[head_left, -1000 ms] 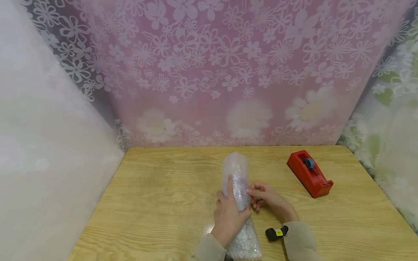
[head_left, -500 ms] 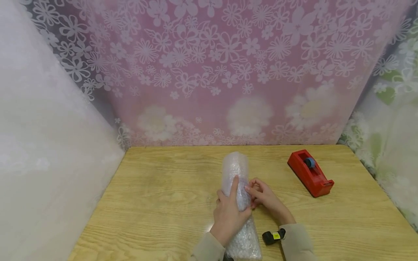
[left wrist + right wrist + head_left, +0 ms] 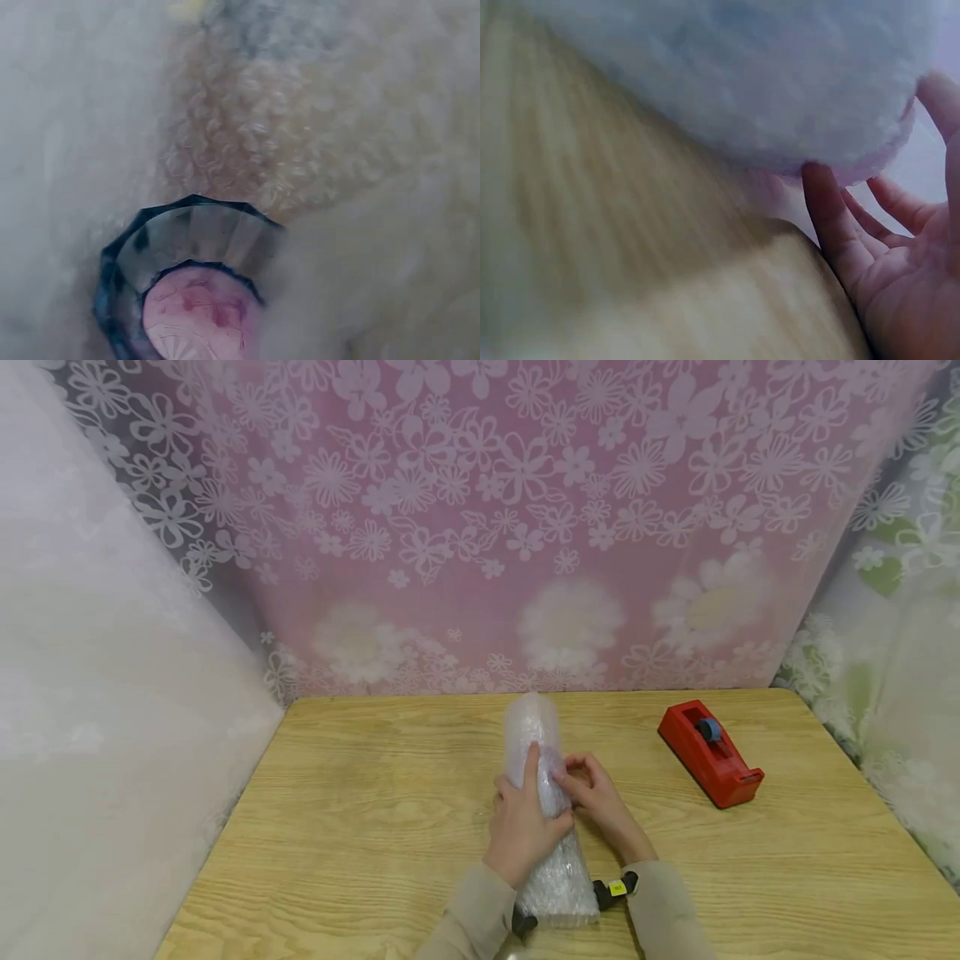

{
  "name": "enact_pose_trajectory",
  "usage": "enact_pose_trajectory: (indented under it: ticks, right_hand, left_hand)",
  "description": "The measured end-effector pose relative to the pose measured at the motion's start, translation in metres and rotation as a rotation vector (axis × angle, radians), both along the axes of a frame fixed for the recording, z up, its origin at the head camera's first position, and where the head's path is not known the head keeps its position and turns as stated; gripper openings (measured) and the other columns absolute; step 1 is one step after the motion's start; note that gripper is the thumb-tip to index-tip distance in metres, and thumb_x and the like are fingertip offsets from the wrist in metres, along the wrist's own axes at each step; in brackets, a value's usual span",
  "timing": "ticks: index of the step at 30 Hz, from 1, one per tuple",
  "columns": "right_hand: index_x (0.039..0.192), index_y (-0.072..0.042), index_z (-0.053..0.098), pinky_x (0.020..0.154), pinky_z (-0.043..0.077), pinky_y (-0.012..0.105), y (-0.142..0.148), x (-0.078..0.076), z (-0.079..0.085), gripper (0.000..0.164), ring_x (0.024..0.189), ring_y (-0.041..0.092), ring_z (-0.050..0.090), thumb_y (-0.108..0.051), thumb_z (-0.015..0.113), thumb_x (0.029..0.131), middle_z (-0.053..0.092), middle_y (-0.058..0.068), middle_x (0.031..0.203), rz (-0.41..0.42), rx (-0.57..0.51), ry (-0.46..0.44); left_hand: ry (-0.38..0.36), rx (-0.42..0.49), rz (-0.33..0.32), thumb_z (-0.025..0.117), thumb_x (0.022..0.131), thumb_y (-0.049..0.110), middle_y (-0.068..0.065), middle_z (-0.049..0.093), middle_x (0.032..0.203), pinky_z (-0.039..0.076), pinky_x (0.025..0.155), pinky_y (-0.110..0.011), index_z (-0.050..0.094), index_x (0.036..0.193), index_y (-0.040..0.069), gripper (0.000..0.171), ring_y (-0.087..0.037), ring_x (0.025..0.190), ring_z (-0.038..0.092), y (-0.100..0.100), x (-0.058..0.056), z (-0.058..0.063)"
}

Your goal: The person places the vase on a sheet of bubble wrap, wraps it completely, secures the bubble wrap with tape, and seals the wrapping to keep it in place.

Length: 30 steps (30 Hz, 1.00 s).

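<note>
A roll of clear bubble wrap (image 3: 531, 718) lies on the wooden table, with its loose lower end (image 3: 562, 889) toward the person. Inside it, the left wrist view shows a faceted glass vessel (image 3: 191, 214) with a blue-tinted rim; pink shows through its opening. My left hand (image 3: 521, 831) holds the roll from above, index finger stretched along it and thumb on the right side. At the roll's right side, my right hand (image 3: 600, 797) pinches the wrap between thumb and fingers. In the right wrist view, fingertips (image 3: 821, 180) sit at the underside of the wrapped bundle (image 3: 780, 90).
A red tape dispenser (image 3: 708, 756) with a small blue-cored tape roll stands on the table (image 3: 375, 793) at the right. Flowered pink cloth (image 3: 465, 527) hangs behind the table's far edge, with pale cloth on both sides. Dark wrist cameras hang by both sleeves.
The bundle and both hands have shifted slightly away from the person and a little left. My right hand has come in closer, its thumb now over the wrap's right side.
</note>
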State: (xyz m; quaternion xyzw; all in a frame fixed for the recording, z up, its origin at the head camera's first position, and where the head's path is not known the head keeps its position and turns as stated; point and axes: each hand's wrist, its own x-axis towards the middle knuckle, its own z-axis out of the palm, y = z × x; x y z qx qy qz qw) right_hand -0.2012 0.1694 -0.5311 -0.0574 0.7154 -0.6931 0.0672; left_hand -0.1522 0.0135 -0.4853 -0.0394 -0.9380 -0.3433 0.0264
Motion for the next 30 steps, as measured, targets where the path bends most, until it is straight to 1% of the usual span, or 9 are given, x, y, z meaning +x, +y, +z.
enact_pose_trajectory:
  ticks: [3,6,8,10,13,16,21,25,30]
  right_hand:
    - [0.124,-0.001,0.045,0.084,0.051,0.031,-0.001,-0.005,-0.001,0.039,0.107,0.017,0.058,-0.025,0.063,0.098,0.053,0.018,0.126,-0.008,0.005,0.021]
    - [0.125,0.002,0.046,0.084,0.051,0.029,-0.004,-0.009,-0.003,0.040,0.106,0.015,0.060,-0.022,0.064,0.098,0.056,0.021,0.124,-0.027,-0.017,0.054]
    - [0.125,0.003,0.047,0.084,0.051,0.026,-0.007,-0.012,-0.004,0.039,0.104,0.012,0.061,-0.019,0.065,0.097,0.058,0.020,0.122,-0.053,-0.025,0.075]
    - [0.125,0.003,0.048,0.084,0.050,0.025,-0.010,-0.013,-0.005,0.038,0.103,0.013,0.060,-0.016,0.065,0.097,0.058,0.020,0.120,-0.080,-0.014,0.096]
    - [0.124,0.004,0.052,0.086,0.048,0.022,-0.013,-0.015,-0.005,0.036,0.104,0.014,0.058,-0.014,0.066,0.095,0.058,0.017,0.119,-0.123,0.010,0.124]
    - [0.123,0.005,0.053,0.089,0.046,0.021,-0.014,-0.016,-0.005,0.036,0.108,0.018,0.057,-0.013,0.067,0.095,0.059,0.017,0.119,-0.141,0.008,0.145]
    - [0.127,0.004,0.052,0.093,0.045,0.019,-0.014,-0.016,-0.004,0.040,0.113,0.018,0.056,-0.016,0.066,0.096,0.058,0.018,0.124,-0.135,0.000,0.138]
    - [0.131,0.001,0.051,0.093,0.045,0.019,-0.013,-0.016,-0.004,0.043,0.114,0.018,0.056,-0.019,0.066,0.096,0.056,0.019,0.129,-0.127,0.008,0.123]
    - [0.137,-0.001,0.048,0.094,0.046,0.020,-0.008,-0.012,-0.002,0.048,0.120,0.022,0.055,-0.022,0.064,0.097,0.054,0.020,0.135,-0.089,0.017,0.112]
  left_hand:
    - [-0.015,0.019,-0.043,0.082,0.071,0.036,-0.032,0.039,0.121,0.050,0.058,-0.041,0.004,0.159,0.037,0.118,-0.037,0.091,0.053,-0.004,-0.009,0.001]
    - [-0.051,0.041,-0.107,0.085,0.069,0.034,-0.032,0.037,0.123,0.051,0.059,-0.041,0.002,0.159,0.037,0.123,-0.036,0.090,0.053,-0.012,-0.019,0.004]
    - [-0.084,0.062,-0.146,0.086,0.068,0.032,-0.034,0.036,0.125,0.052,0.061,-0.041,0.001,0.159,0.039,0.124,-0.036,0.089,0.055,-0.017,-0.025,0.006]
    - [-0.117,0.085,-0.177,0.086,0.069,0.030,-0.037,0.033,0.130,0.053,0.066,-0.044,-0.001,0.158,0.039,0.125,-0.038,0.093,0.056,-0.021,-0.028,0.007]
    - [-0.147,0.118,-0.205,0.087,0.069,0.027,-0.042,0.027,0.135,0.053,0.074,-0.049,-0.002,0.158,0.039,0.126,-0.043,0.101,0.056,-0.023,-0.030,0.010]
    - [-0.161,0.147,-0.235,0.089,0.070,0.026,-0.044,0.023,0.137,0.052,0.078,-0.053,-0.003,0.159,0.037,0.128,-0.047,0.106,0.054,-0.025,-0.030,0.012]
    - [-0.191,0.163,-0.284,0.086,0.074,0.032,-0.043,0.019,0.141,0.051,0.082,-0.057,-0.005,0.159,0.034,0.125,-0.049,0.113,0.051,-0.032,-0.028,0.017]
    - [-0.221,0.178,-0.294,0.081,0.078,0.040,-0.040,0.014,0.148,0.047,0.089,-0.061,-0.004,0.160,0.029,0.119,-0.051,0.124,0.043,-0.037,-0.020,0.025]
    - [-0.251,0.204,-0.330,0.072,0.085,0.047,-0.039,0.008,0.154,0.042,0.096,-0.064,-0.002,0.160,0.017,0.110,-0.053,0.133,0.035,-0.044,-0.004,0.035]
